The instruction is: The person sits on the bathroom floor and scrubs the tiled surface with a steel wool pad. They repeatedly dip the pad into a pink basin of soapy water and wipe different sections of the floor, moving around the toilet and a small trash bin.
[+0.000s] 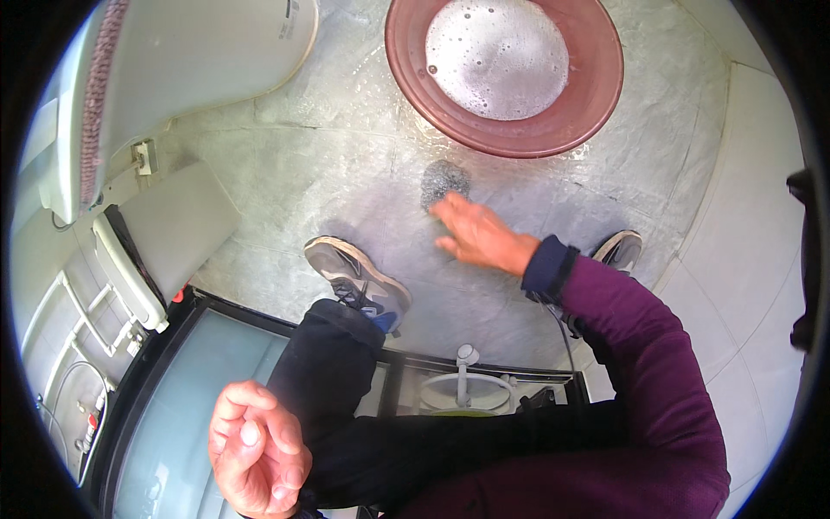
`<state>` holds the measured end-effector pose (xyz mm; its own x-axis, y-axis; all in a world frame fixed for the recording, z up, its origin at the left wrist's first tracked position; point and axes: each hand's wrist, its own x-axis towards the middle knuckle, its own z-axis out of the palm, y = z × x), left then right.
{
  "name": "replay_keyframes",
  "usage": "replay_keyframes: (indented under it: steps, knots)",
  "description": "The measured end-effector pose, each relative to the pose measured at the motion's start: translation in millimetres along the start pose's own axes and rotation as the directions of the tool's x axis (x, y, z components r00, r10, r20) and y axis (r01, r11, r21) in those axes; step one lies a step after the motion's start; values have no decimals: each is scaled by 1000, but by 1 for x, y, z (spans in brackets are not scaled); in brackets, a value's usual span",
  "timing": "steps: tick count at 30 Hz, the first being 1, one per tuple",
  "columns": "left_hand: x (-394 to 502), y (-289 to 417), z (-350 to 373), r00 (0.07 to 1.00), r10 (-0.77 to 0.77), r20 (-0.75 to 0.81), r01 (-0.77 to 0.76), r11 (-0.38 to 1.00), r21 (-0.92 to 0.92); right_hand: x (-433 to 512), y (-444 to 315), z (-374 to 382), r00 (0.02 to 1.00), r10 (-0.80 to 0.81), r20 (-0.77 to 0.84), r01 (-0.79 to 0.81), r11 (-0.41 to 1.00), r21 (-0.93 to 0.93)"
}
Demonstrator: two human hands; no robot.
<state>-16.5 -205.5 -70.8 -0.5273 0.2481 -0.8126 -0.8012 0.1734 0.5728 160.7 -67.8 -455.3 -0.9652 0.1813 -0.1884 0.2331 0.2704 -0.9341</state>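
My right hand (pixel 478 230), in a purple sleeve with a dark cuff, reaches over the wet tiled floor, slightly blurred. Its fingertips are at the lower edge of a grey metal scouring pad (pixel 445 181); whether they touch it I cannot tell. The fingers are extended and grip nothing that I can see. Beyond the pad stands a reddish-brown plastic basin (pixel 587 117) holding sudsy water (pixel 498 61). My left hand (pixel 258 447) is raised at the lower left, palm up with curled fingers, and no object shows in it.
A toilet (pixel 214 52) stands at the upper left, with a grey bin (pixel 175 220) below it. White pipes (pixel 84 311) run along the left wall. My shoes (pixel 356 279) are on the floor, near a dark-framed glass panel (pixel 201 383). A tiled wall (pixel 746 259) rises at right.
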Motion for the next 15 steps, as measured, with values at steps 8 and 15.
replay_keyframes:
  steps: [8, 15]
  knots:
    - [-18, 18, -39, 997, 62, 52, -51, 982, -181, 19, -20, 13, 990, 137, -32, -139, 915, -379]
    - [-12, 34, -71, 985, 92, 143, -68, 984, -165, 17, 18, -16, 916, 33, -401, -215, 882, -419]
